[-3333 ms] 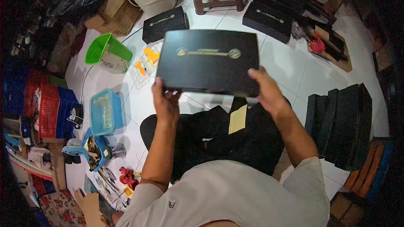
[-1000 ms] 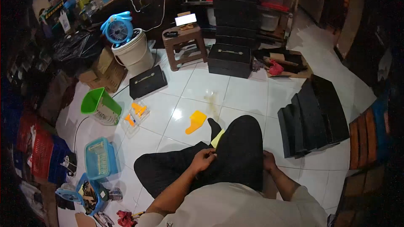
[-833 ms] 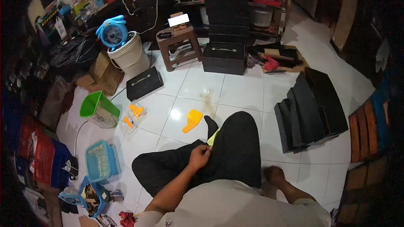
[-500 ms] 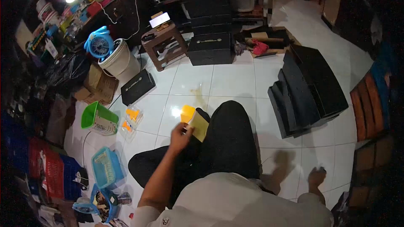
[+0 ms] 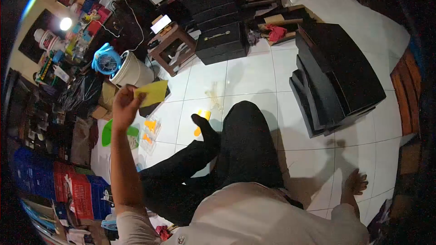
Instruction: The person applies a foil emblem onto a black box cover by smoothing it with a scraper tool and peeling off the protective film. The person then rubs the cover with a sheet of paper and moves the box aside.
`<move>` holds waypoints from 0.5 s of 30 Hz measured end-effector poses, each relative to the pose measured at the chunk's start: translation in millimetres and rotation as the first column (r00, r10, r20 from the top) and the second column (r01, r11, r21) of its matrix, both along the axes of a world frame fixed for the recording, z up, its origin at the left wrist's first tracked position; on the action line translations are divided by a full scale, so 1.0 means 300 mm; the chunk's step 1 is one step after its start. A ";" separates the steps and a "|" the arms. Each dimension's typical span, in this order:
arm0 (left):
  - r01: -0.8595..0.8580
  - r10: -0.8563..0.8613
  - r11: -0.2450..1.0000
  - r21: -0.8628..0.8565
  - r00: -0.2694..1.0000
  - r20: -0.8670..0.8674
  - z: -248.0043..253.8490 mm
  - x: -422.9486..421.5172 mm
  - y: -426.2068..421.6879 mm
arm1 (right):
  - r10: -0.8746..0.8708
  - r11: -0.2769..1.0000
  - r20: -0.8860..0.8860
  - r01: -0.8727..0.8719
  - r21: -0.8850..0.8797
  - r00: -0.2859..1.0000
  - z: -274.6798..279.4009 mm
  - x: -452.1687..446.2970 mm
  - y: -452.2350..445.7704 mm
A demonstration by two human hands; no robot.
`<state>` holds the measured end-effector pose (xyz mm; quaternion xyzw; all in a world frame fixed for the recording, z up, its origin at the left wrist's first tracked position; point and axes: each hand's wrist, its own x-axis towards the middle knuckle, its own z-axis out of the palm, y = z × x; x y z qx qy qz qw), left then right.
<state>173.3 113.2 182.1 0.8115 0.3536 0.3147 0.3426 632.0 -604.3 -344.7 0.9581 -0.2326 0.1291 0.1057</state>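
My left hand is raised at the left, its fingers pinched on one end of a thin yellow sheet. The sheet is held up in front of the white bucket and a dark box. At the lower right, my right hand is near the tiled floor with its fingers spread and nothing in it; whether it touches the tiles I cannot tell. By my foot lies an orange-yellow item, partly hidden by the foot.
A clear plastic pack with orange pieces lies left of my foot, near a green bin. Black boxes lean in a stack at the right; another black box stands ahead beside a brown stool. A pale stain marks the tiles.
My left hand has lifted the yellow sheet from near my foot up and to the left. The fingers of my right hand have spread. My view has turned slightly.
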 end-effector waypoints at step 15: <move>0.612 -0.206 0.700 0.367 0.666 -0.717 0.174 0.609 -0.177 | -0.033 0.983 -0.337 0.092 0.161 0.941 0.109 0.002 0.057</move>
